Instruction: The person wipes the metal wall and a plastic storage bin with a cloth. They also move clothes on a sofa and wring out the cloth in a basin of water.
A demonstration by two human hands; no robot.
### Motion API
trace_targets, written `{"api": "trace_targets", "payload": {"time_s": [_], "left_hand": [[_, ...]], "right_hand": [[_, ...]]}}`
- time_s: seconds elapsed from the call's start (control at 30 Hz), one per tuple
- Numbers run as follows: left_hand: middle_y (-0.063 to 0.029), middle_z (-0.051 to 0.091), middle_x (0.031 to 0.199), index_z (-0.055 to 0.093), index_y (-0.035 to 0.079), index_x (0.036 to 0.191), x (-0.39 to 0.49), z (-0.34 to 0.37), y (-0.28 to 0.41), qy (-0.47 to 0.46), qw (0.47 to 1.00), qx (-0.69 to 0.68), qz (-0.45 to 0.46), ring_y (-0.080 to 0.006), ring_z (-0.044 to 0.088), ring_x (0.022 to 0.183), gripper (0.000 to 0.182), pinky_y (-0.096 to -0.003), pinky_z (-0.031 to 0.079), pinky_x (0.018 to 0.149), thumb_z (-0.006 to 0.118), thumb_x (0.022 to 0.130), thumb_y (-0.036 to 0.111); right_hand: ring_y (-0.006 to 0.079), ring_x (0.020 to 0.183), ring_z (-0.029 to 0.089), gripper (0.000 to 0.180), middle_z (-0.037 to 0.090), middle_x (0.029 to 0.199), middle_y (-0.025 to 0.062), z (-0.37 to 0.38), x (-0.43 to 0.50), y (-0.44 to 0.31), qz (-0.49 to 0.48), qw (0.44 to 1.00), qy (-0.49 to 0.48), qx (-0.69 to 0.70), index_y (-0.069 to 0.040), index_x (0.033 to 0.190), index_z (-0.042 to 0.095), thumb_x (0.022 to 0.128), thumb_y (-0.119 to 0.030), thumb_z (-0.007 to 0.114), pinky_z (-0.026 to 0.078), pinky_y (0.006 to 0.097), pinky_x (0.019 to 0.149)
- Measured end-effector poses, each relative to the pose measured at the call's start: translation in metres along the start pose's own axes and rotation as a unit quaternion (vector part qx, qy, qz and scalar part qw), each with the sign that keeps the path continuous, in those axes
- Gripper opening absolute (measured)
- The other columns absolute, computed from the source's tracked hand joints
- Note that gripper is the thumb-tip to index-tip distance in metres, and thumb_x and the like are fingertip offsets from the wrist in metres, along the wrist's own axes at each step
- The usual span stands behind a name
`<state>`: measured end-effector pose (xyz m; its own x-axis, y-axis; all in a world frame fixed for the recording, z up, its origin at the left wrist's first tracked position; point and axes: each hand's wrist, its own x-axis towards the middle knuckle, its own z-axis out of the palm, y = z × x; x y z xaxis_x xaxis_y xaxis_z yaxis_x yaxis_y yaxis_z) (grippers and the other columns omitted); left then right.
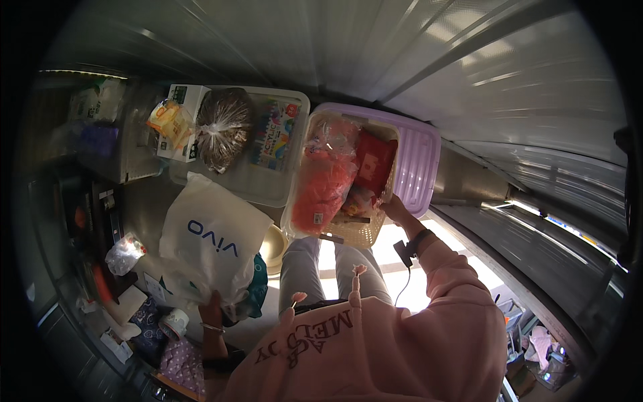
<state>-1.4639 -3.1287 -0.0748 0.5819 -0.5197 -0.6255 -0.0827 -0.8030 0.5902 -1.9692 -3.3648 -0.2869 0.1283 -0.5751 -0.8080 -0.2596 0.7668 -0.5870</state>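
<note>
My left hand (213,305) grips the lower end of a white plastic bag (216,226) with blue lettering; its fingers are partly hidden by the bag. A teal bag (258,287) shows beside the white one. On the other side, my right hand (395,208) is closed on the side of a cream plastic basket (369,236) in front of my legs. In the basket lie a pink-red bundle wrapped in clear plastic (321,193), a red packet (375,161) and small wrapped items.
A purple lid or bin (417,166) lies behind the basket. On a translucent storage box (236,186) rest a tied bag of dark contents (225,128), a white box (183,95) and an acrylic marker pack (275,133). Corrugated metal walls (321,45) close in behind; a cream bowl (274,248) stands below.
</note>
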Motion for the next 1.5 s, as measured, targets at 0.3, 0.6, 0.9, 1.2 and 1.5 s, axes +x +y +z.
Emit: {"api": "trace_targets", "payload": {"time_s": [0.3, 0.6, 0.9, 1.2, 1.5], "left_hand": [[-0.0156, 0.054, 0.104, 0.049, -0.007, 0.109, 0.005, -0.058, 0.016, 0.086, 0.985, -0.147, 0.027, -0.0249, 0.055, 0.089, 0.044, -0.0371, 0.046, 0.074, 0.061, 0.079, 0.023], [-0.0174, 0.052, 0.108, 0.048, -0.007, 0.110, 0.037, -0.108, 0.092, 0.146, 0.982, -0.051, 0.106, -0.0256, 0.055, 0.093, 0.043, -0.0359, 0.046, 0.080, 0.056, 0.081, 0.023], [-0.0153, 0.054, 0.109, 0.048, -0.005, 0.115, 0.052, -0.128, 0.164, 0.122, 0.979, -0.109, 0.124, -0.0227, 0.055, 0.093, 0.047, -0.0342, 0.045, 0.082, 0.057, 0.083, 0.029], [-0.0076, 0.053, 0.111, 0.044, -0.001, 0.119, 0.140, 0.018, 0.187, -0.116, 0.965, -0.233, 0.007, -0.0179, 0.053, 0.097, 0.054, -0.0308, 0.043, 0.085, 0.062, 0.081, 0.032], [-0.0109, 0.048, 0.122, 0.035, 0.005, 0.130, 0.220, 0.114, 0.145, -0.141, 0.976, 0.018, -0.168, -0.0250, 0.053, 0.101, 0.087, -0.0364, 0.042, 0.087, 0.045, 0.073, 0.070]], "right_hand": [[0.0171, 0.092, 0.053, 0.042, 0.058, 0.098, 0.0075, 0.126, -0.024, -0.035, -0.082, 0.996, -0.020, 0.039, -0.003, 0.111, 0.050, 0.069, 0.005, 0.052, 0.042, 0.0291, 0.077], [0.0297, 0.089, 0.059, 0.039, 0.060, 0.096, 0.0197, 0.205, 0.072, -0.100, -0.123, 0.988, 0.074, -0.052, -0.009, 0.113, 0.050, 0.074, -0.009, 0.052, 0.046, 0.0374, 0.076], [0.0225, 0.073, 0.060, 0.048, 0.061, 0.086, 0.0110, 0.213, 0.114, -0.129, -0.079, 0.996, 0.011, -0.026, -0.011, 0.116, 0.045, 0.072, -0.017, 0.064, 0.049, 0.0333, 0.053], [0.0308, 0.130, 0.022, 0.087, 0.021, 0.140, 0.0183, 0.178, 0.089, -0.116, 0.065, 0.982, -0.092, 0.152, -0.012, 0.136, 0.012, 0.074, -0.040, 0.066, 0.026, 0.0511, 0.098], [0.0334, 0.119, 0.039, 0.095, 0.037, 0.128, 0.0272, 0.169, 0.040, -0.063, -0.044, 0.995, -0.072, 0.054, 0.005, 0.132, 0.024, 0.068, -0.051, 0.068, 0.035, 0.0384, 0.096]]}}
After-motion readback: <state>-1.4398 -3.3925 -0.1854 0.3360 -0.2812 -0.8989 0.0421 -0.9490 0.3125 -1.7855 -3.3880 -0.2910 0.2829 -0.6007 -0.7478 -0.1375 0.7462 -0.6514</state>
